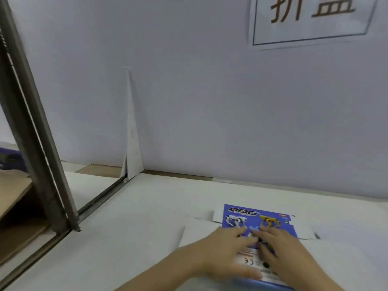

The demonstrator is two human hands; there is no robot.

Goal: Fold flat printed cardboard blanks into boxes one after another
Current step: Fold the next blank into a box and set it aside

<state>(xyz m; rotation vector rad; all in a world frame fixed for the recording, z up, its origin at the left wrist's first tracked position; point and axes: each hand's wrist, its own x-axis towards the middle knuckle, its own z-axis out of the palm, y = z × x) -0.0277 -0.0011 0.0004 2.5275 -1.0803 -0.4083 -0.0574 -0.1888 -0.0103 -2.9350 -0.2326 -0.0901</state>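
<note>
Hands (226, 250) on blank (260, 219), white table (126, 227)

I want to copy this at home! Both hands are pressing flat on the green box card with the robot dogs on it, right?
Nearly. The box card is blue-purple, not green, as the head view shows. The rest holds: the left hand and right hand both lie flat on it, and robot dogs are printed on it.
</note>
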